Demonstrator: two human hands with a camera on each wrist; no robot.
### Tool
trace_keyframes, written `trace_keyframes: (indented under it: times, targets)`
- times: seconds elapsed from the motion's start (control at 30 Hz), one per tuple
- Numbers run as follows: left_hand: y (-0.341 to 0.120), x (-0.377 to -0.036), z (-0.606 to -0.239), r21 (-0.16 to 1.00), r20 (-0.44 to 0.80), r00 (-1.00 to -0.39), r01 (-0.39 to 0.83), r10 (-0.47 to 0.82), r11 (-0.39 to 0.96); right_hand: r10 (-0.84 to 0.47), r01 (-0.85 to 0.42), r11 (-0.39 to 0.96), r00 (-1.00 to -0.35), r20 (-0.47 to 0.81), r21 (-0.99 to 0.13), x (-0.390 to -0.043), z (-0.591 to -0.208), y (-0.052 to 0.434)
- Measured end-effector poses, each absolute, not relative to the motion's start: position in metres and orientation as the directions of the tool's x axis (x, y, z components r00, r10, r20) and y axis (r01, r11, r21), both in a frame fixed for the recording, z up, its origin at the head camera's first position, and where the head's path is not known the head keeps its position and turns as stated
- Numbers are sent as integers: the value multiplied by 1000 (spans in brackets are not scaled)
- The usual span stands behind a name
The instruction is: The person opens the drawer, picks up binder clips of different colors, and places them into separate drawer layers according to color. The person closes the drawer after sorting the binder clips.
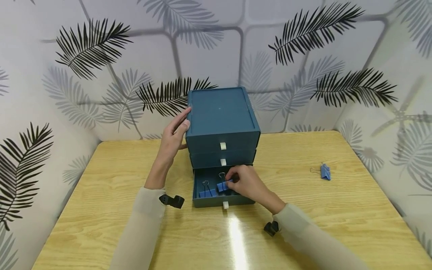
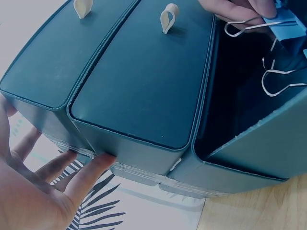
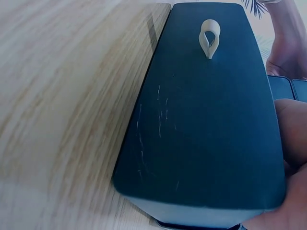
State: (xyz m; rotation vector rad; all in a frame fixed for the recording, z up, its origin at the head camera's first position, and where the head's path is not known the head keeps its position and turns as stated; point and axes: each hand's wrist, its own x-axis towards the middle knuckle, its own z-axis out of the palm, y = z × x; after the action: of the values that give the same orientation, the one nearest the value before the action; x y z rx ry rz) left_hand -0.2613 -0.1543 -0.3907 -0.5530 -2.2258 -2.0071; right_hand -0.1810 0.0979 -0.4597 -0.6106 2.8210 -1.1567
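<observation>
Sleeves frame the near tabletop [image 1: 303, 210], and just past them the bottom drawer [image 1: 222, 202] of a blue chest [image 1: 221, 116] stands pulled out. Over it the right hand [image 1: 248, 183] has its grip pinched on a blue clip [image 1: 222, 186], low inside the drawer beside a second clip [image 1: 206, 191] that lies on the drawer floor. The left hand [image 1: 173, 138] rests flat against the chest's side, fingers [image 2: 91, 167] straight, steadying it. The step looks like stowing clips. Next would be to let go inside the drawer, then reach right for the clip on the tabletop [image 1: 325, 171], well apart.
</observation>
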Motion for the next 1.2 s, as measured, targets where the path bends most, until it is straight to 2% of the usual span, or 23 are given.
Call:
trace_keyframes:
  times: [0.57,1.2]
  targets:
    - [-156,-261,-392,936,330,-921,348,206,59,-391,-360,659,-914,108,-660,-180,-464,92]
    - [-154,-261,-391,937,327,-923,345,203,62,-264,-388,595,-922,284,-704,-157,-444,116]
